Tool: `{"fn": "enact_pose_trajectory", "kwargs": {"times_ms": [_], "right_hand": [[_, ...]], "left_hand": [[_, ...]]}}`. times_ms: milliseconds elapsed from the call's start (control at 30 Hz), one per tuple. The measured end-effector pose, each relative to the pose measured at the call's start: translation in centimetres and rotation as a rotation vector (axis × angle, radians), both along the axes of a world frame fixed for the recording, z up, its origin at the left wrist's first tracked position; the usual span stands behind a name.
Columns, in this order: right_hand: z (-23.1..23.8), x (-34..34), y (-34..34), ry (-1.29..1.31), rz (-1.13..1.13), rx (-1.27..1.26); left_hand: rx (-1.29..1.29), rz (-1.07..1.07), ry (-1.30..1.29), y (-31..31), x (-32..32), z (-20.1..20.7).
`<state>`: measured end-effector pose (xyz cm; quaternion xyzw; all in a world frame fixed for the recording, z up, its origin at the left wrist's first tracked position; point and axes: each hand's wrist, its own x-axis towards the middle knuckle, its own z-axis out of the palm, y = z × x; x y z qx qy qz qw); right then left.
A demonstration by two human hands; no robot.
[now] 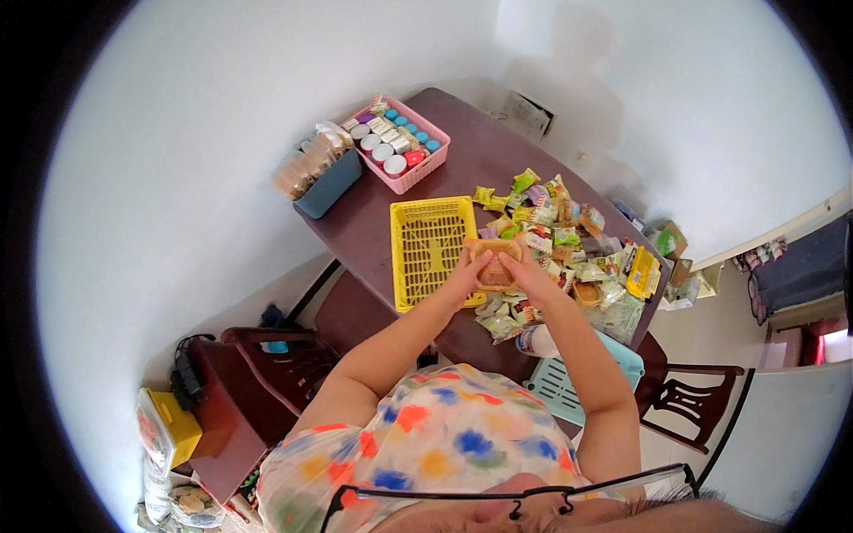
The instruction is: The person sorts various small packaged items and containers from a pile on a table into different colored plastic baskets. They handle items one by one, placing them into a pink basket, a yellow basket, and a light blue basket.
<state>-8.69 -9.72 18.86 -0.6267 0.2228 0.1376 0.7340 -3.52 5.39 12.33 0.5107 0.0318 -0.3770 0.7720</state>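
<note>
Gripping a small, orange-tinted tub (pixel 494 276) between them, the two hands meet at the right side of the yellow basket (pixel 394 258), near its lower corner. The left hand (pixel 464 275) clasps the tub's left side and the right hand (pixel 533 275) its right side, with both thumbs resting on top. The tub hangs just beside the basket's right rim, partly in front of it; what is inside the tub is too small to tell.

The yellow basket stands on a dark reddish-brown table (pixel 471 160), its slotted floor showing. To the right of the basket spreads a loose heap of snack packets (pixel 538 214) in green, yellow and white wrappers. At that heap's far side from the basket lies a bright yellow pack (pixel 642 273).

Beyond the basket and a little to its left is a pink basket (pixel 429 176), filled with white-lidded cans (pixel 382 153) and blue-capped bottles (pixel 421 138). A dark blue bin (pixel 330 189) with brown packages (pixel 309 167) stands left of the yellow basket and slightly beyond it. On the near right of the yellow basket, a light blue basket (pixel 553 392) sits partly hidden behind the right forearm.
</note>
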Motion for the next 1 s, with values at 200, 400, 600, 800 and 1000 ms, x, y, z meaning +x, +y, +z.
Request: {"fn": "enact_pose_trajectory", "kwargs": {"times_ms": [200, 400, 600, 800, 1000], "right_hand": [[-2.1, 3.3, 6.2, 0.036, 0.028, 0.152], [-12.4, 6.5, 11.8, 0.167, -0.018, 0.037], [-19.8, 7.4, 12.8, 0.285, 0.08, 0.087], [-21.2, 6.1, 13.5, 0.059, 0.111, -0.149], [-23.2, 6.1, 12.8, -0.065, 0.325, -0.249]], "left_hand": [[0.087, -0.05, -0.102, 7.9, 3.4, -1.3], [0.796, 0.142, -0.487, 15.8, 5.3, -9.9], [0.486, 0.189, -0.345, 14.7, 2.9, -16.6], [0.494, 0.201, -0.447, 14.4, 2.1, -17.4], [0.45, 0.23, -0.474, 14.1, 2.0, -17.0]]}}
